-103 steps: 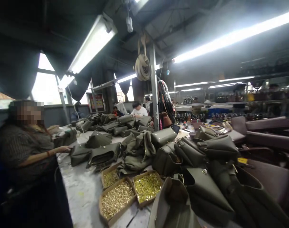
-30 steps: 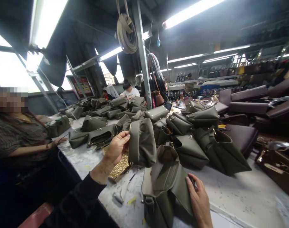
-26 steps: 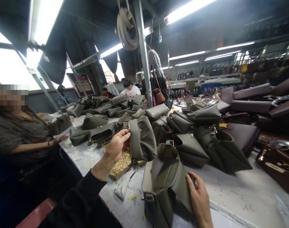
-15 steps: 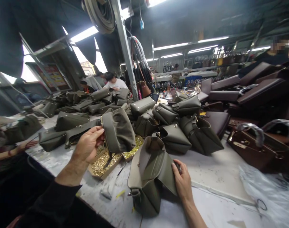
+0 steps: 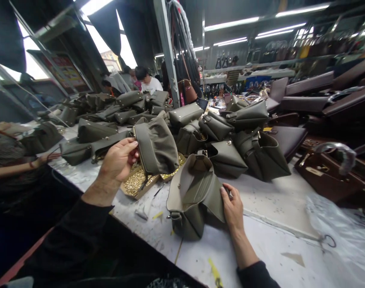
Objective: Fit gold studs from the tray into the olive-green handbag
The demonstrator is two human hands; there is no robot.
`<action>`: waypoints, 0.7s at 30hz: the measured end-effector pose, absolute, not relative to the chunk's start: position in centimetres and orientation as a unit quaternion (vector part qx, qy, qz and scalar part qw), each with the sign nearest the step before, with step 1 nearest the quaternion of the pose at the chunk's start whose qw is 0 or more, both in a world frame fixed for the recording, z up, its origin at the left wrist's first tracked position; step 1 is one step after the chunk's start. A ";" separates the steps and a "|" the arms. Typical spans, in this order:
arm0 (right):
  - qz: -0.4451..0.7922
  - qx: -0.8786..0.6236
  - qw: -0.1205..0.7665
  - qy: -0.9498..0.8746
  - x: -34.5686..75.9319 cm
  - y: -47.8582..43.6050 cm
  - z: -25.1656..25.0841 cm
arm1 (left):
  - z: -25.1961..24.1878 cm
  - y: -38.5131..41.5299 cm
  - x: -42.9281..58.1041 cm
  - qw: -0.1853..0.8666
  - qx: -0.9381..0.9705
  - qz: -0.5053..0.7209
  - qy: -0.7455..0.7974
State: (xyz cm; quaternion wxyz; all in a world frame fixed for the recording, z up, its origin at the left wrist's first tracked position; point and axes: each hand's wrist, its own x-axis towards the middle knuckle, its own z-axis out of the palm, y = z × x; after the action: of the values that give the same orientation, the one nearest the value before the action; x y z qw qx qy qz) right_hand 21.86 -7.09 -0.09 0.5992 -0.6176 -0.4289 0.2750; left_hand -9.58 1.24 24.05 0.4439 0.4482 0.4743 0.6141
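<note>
My left hand (image 5: 119, 160) is raised above the table and pinches the edge of an olive fabric pouch (image 5: 158, 146) that hangs folded over beside it. An open olive leather handbag (image 5: 191, 196) stands on the white table (image 5: 269, 204) in front of me, its flap up. My right hand (image 5: 233, 206) grips the right side of that handbag. Behind the pouch, cardboard trays of small brass fittings (image 5: 134, 182) rest on the table.
A heap of olive handbags (image 5: 245, 136) covers the table beyond. Dark brown bags (image 5: 326, 176) lie at the right, clear plastic sheet (image 5: 341, 228) near them. A seated person's arm (image 5: 17, 168) rests at the left; other people (image 5: 148, 82) work at the far end by a steel post (image 5: 167, 52).
The view has tilted down and shifted right. My left hand with the pouch has stayed raised; my right hand keeps its hold on the open handbag, now more central.
</note>
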 end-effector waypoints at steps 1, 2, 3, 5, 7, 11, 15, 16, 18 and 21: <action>0.275 -0.619 0.598 -0.428 21.9 -7.1 -0.1 | 24.0 1.2 -9.2 0.446 0.453 0.611 0.471; 0.278 -0.621 0.596 -0.427 21.9 -7.1 0.0 | 23.9 1.1 -8.8 0.447 0.457 0.610 0.468; 0.282 -0.622 0.594 -0.426 21.9 -7.1 0.0 | 23.9 0.9 -8.5 0.447 0.463 0.608 0.466; 0.288 -0.621 0.593 -0.425 21.9 -7.1 0.0 | 23.7 0.7 -7.8 0.452 0.472 0.598 0.464; 0.286 -0.618 0.595 -0.427 21.8 -7.1 0.0 | 23.5 0.5 -7.1 0.462 0.477 0.583 0.468; 0.278 -0.614 0.604 -0.425 21.8 -7.0 0.0 | 23.3 0.0 -6.1 0.470 0.499 0.549 0.478; 0.276 -0.611 0.611 -0.420 21.7 -6.9 -0.1 | 23.3 -0.5 -5.7 0.429 0.565 0.492 0.505; 0.277 -0.610 0.612 -0.420 21.7 -6.9 -0.2 | 23.3 -0.5 -5.6 0.416 0.584 0.475 0.510; 0.277 -0.610 0.611 -0.421 21.7 -6.8 -0.1 | 23.1 -0.6 -5.5 0.403 0.616 0.438 0.516; 0.272 -0.615 0.606 -0.425 21.8 -6.9 0.0 | 22.9 -0.7 -4.9 0.407 0.650 0.376 0.520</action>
State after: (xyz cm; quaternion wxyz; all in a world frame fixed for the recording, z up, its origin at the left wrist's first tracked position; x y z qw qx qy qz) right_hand 21.77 -6.89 -0.01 0.6055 -0.6153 -0.4250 0.2722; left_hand -4.90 -0.70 22.86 0.4072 0.6502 0.5197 0.3759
